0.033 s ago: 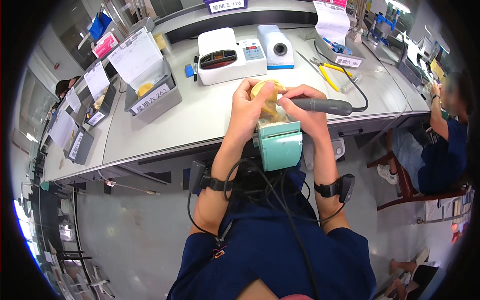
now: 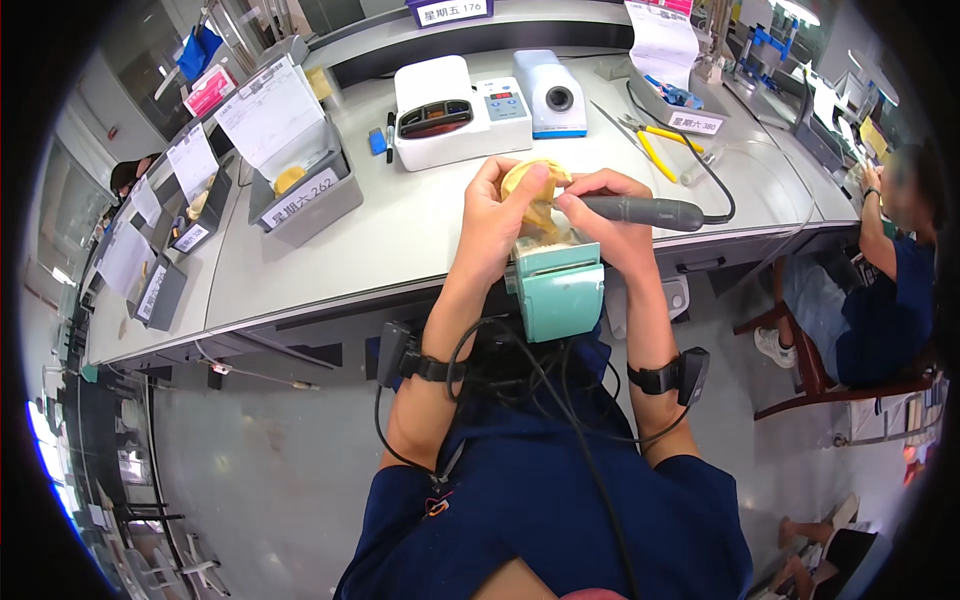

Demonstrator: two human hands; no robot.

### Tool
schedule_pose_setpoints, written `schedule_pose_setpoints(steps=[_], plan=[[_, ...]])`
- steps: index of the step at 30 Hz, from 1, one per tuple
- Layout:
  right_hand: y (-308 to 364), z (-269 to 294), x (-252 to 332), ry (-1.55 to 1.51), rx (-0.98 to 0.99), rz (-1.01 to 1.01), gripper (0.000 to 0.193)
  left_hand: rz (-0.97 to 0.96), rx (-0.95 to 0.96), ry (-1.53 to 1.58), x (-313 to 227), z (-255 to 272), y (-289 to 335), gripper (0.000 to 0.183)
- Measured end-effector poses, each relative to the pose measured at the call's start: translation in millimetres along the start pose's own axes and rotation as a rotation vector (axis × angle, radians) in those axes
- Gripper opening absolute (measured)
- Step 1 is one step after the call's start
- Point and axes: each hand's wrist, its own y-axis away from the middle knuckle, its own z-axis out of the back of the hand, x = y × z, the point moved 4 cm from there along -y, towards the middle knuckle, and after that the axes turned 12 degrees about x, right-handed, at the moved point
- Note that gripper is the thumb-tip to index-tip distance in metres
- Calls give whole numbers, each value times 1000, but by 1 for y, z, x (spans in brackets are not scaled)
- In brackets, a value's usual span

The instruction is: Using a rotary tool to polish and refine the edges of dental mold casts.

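My left hand (image 2: 493,222) is closed round a yellow plaster model (image 2: 529,182), its thumb pressed on the near face. The fingers hide much of the model, so its full shape cannot be made out. In my right hand (image 2: 612,215) is a dark grey rotary handpiece (image 2: 650,212), gripped like a pen with its front end against the model; the tip is hidden by fingers. Both hands rest just above a light green box-like holder (image 2: 563,300) at the bench edge, with pale dust on its top.
A white device (image 2: 460,135) and a blue-white unit (image 2: 552,95) stand behind my hands. Yellow-handled pliers (image 2: 657,155) lie at right, near the handpiece's black cord (image 2: 733,195). Grey bins (image 2: 310,200) with papers stand left; another grey bin (image 2: 680,112) stands right. A co-worker (image 2: 890,290) sits far right.
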Motion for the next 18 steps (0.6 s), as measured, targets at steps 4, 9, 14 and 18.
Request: schedule_pose_setpoints(steps=[4,9,14,18], plan=[[1,1,-1,25,-2,136,8,32,16,-23,1,1,-1,26],[0,5,2,-118,-35,105,8,86,-30,78,3,6,-3,29],[-1,6,3,-203,-29,104,11,81,-95,384,11,13,-4,39],[-1,3,4,-136,31,114,11,98,-129,392,12,17,-4,44]])
